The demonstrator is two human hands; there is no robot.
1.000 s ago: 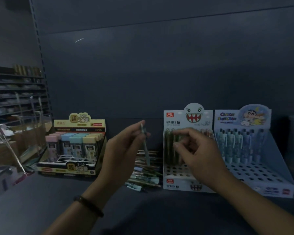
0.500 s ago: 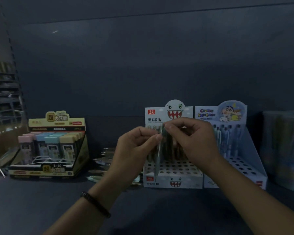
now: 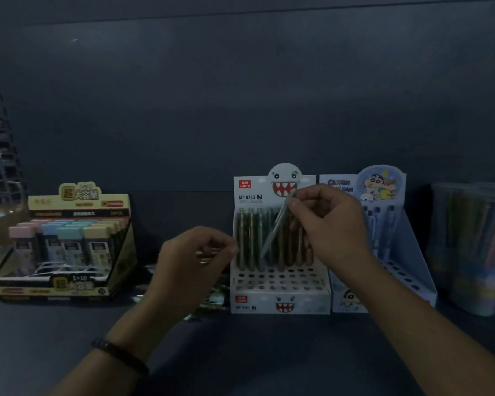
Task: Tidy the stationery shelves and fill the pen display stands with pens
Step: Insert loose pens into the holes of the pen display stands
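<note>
Right hand (image 3: 332, 224) pinches the top end of a pen (image 3: 275, 232) between thumb and fingertips. The pen hangs tilted, its lower end down and to the left, in front of the row of pens (image 3: 250, 238) standing at the back of the white stand (image 3: 280, 302). The front holes of that stand are bare. The left hand (image 3: 192, 261) is held just left of the stand, fingers curled; I cannot tell whether it holds anything. A dark bracelet (image 3: 120, 354) sits on that wrist. Loose pens (image 3: 212, 298) lie on the shelf (image 3: 240, 352) behind it. A blue stand (image 3: 412, 252) touches the white one's right side, and a yellow box (image 3: 69, 284) sits well to the left.
</note>
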